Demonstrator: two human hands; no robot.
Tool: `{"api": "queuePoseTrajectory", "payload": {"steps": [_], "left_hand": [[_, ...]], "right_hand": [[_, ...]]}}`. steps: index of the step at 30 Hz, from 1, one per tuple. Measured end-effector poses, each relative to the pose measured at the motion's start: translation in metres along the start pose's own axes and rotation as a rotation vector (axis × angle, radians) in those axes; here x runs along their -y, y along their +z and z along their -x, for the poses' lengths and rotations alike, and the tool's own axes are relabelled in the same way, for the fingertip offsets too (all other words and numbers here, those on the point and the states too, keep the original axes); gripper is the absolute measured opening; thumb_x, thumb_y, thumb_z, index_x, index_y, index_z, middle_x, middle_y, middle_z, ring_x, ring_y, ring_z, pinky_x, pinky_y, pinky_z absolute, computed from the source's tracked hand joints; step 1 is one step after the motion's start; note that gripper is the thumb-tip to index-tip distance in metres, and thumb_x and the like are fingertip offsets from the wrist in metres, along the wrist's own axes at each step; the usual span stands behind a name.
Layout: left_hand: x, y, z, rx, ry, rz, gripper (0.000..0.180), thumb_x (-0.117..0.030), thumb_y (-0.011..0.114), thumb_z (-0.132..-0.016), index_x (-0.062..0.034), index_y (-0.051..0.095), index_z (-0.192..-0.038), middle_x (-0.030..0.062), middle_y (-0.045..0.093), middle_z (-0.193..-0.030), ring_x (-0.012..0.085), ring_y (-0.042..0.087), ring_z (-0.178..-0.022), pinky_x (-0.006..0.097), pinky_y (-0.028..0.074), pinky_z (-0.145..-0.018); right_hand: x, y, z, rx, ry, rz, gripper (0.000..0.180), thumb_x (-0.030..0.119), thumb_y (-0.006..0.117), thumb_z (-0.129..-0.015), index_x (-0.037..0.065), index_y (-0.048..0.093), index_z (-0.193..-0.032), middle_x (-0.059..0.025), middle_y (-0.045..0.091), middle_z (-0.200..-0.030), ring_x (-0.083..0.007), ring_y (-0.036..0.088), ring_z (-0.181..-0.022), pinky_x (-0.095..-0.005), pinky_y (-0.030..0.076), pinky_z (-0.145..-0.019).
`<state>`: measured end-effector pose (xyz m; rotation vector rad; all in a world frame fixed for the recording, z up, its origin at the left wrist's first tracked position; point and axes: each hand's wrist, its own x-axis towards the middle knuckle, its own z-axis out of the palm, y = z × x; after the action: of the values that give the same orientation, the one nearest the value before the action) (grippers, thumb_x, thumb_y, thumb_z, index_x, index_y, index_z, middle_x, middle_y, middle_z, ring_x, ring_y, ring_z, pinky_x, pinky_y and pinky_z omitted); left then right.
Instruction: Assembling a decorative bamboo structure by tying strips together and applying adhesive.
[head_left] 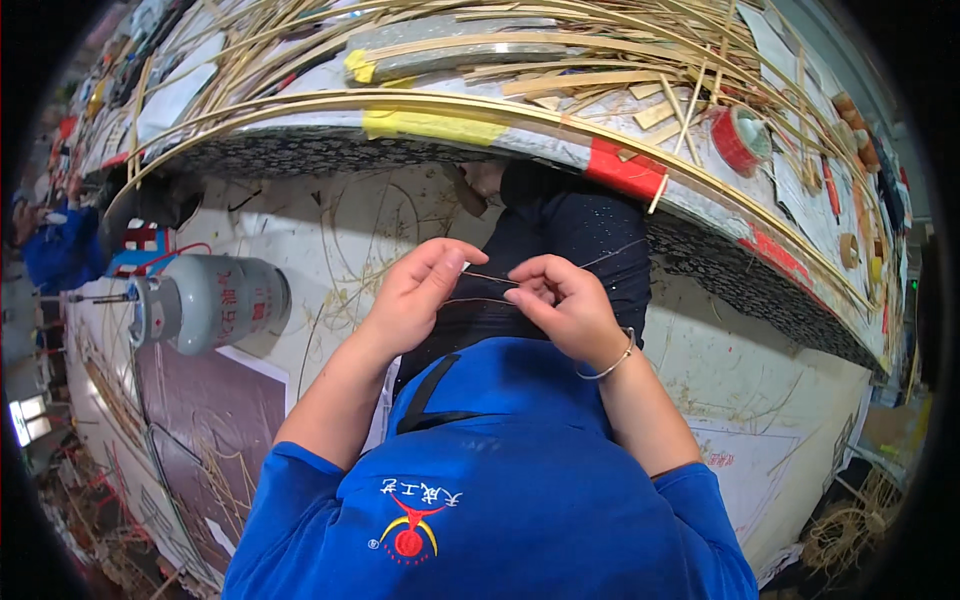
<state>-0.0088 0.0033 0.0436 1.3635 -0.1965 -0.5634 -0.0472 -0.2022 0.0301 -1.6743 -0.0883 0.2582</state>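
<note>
Overhead, a broad curved worktable (690,215) with a dark patterned side and patches of yellow and red tape fills the upper part of the view, its top buried under long pale bamboo strips (480,45) that lie lengthwise along the curve, probably so they stay within reach. A red roll of tape (740,138) sits near the table's right edge among the strips. Below the table's left end, a grey metal gas cylinder (215,302) lies on its side on the pale littered floor (790,380), clear of the person's knees.

Nearer, the person's dark trousers (570,260) show beneath the blue shirt. Both hands meet just in front of the table's near edge, over the lap. The left hand (410,300) is curled, thumb and forefinger pinched on one end of a thin, thread-like bamboo sliver (487,279). The right hand (565,305), wearing a thin silver bangle (608,365), pinches the other end, fingers tucked in. The sliver spans the small gap between them, held taut, seemingly for close fingertip work.
</note>
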Motion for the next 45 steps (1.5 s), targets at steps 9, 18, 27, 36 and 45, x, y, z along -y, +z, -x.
{"api": "queuePoseTrajectory", "payload": {"steps": [9, 18, 27, 36, 45], "left_hand": [[0.012, -0.004, 0.015, -0.088, 0.037, -0.26, 0.011, -0.013, 0.059, -0.084, -0.0036, 0.06, -0.089, -0.0059, 0.043, -0.062, 0.0039, 0.038, -0.056, 0.018, 0.03, -0.05], [-0.003, -0.04, 0.015, -0.306, 0.406, -0.777, 0.004, -0.004, 0.065, -0.074, -0.0035, 0.063, -0.077, 0.0051, 0.052, -0.08, 0.0138, 0.05, -0.069, 0.024, 0.041, -0.058], [-0.01, -0.112, 0.042, -0.535, 0.326, -0.808, 0.004, -0.002, 0.064, -0.075, 0.0002, 0.06, -0.076, 0.0031, 0.051, -0.08, 0.0091, 0.046, -0.065, 0.021, 0.038, -0.057], [0.019, -0.216, 0.099, -0.941, 0.236, -0.871, 0.007, -0.006, 0.061, -0.079, 0.0002, 0.058, -0.078, 0.0039, 0.052, -0.079, 0.0111, 0.048, -0.068, 0.022, 0.04, -0.062], [0.071, -0.19, 0.1, -0.851, -0.023, -1.622, 0.037, -0.017, 0.061, -0.076, -0.0062, 0.055, -0.111, 0.0149, 0.049, -0.12, 0.0336, 0.043, -0.111, 0.043, 0.034, -0.094]], "right_hand": [[0.01, 0.011, 0.008, -0.103, -0.07, -0.012, 0.006, 0.007, 0.062, -0.081, 0.002, 0.058, -0.081, 0.0042, 0.051, -0.064, -0.0001, 0.04, -0.053, -0.0167, 0.034, -0.047], [0.009, 0.011, 0.008, -0.209, -0.181, 0.316, 0.023, 0.013, 0.07, -0.074, 0.005, 0.051, -0.062, -0.0013, 0.042, -0.051, -0.0107, 0.037, -0.044, -0.0242, 0.031, -0.043], [-0.004, -0.029, -0.004, -0.441, -0.319, 0.549, 0.028, 0.015, 0.072, -0.072, 0.004, 0.05, -0.061, -0.0072, 0.046, -0.052, -0.0186, 0.044, -0.045, -0.0283, 0.036, -0.044], [-0.019, -0.093, 0.018, -0.667, -0.212, 0.556, 0.025, 0.011, 0.07, -0.076, 0.003, 0.05, -0.063, 0.0029, 0.039, -0.052, -0.0053, 0.031, -0.049, -0.0209, 0.027, -0.044], [0.015, -0.031, -0.006, -0.233, -0.39, 0.695, 0.022, 0.021, 0.073, -0.068, 0.007, 0.057, -0.063, -0.0065, 0.053, -0.06, -0.0224, 0.052, -0.055, -0.0314, 0.041, -0.051]]}}
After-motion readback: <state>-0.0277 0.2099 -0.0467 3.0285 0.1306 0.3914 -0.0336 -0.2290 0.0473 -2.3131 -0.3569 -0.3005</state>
